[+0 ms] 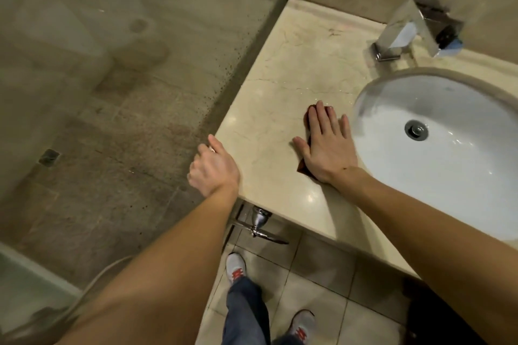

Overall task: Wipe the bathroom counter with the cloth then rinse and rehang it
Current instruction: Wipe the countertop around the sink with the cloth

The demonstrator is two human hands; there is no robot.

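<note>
A dark reddish-brown cloth (306,120) lies flat on the cream marble counter (283,73), just left of the white oval sink (459,176). My right hand (326,143) presses down on the cloth with straight, spread fingers and covers most of it; only its far tip and a near corner show. My left hand (214,166) sits at the counter's left edge, thumb on top and fingers curled down over the side, where they are hidden.
A square chrome faucet (403,29) stands behind the sink by the back wall. A speckled glass shower panel (140,92) runs along the counter's left side. A chrome door handle (259,223) sits under the counter edge. My shoes stand on tiled floor below.
</note>
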